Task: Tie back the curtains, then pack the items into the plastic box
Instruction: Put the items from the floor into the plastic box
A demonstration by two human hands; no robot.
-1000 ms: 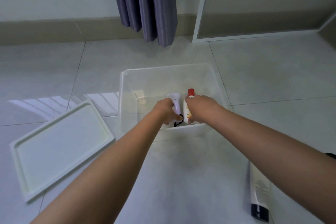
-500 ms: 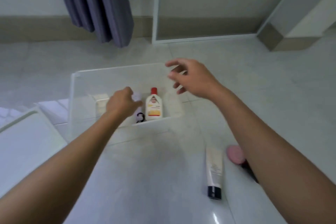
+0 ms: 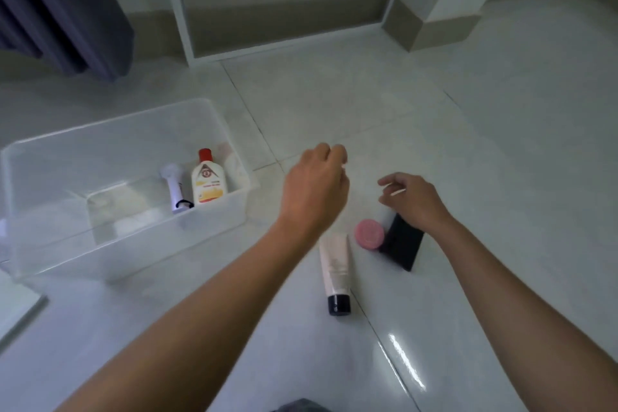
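right hand (image 3: 409,202) partly covers the black case (image 3: 403,246). left hand (image 3: 316,187) hovers empty, fingers loosely curled; right fingers spread, empty. plastic box (image 3: 43,231) holds red-capped bottle (image 3: 208,179); tube (image 3: 335,273) lies on floor (image 3: 468,117).

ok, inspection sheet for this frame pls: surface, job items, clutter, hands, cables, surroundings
Surface: pale glossy floor tiles, glare at lower right.
Job's things: clear plastic box holds a red-capped bottle and a white handheld device. On the floor: white tube, pink round item, black flat item.
Clutter: white lid at left edge.
Hands: left hand and right hand both empty, above the floor items.
Cables: nothing seen.
Surroundings: dark curtain, white frame.
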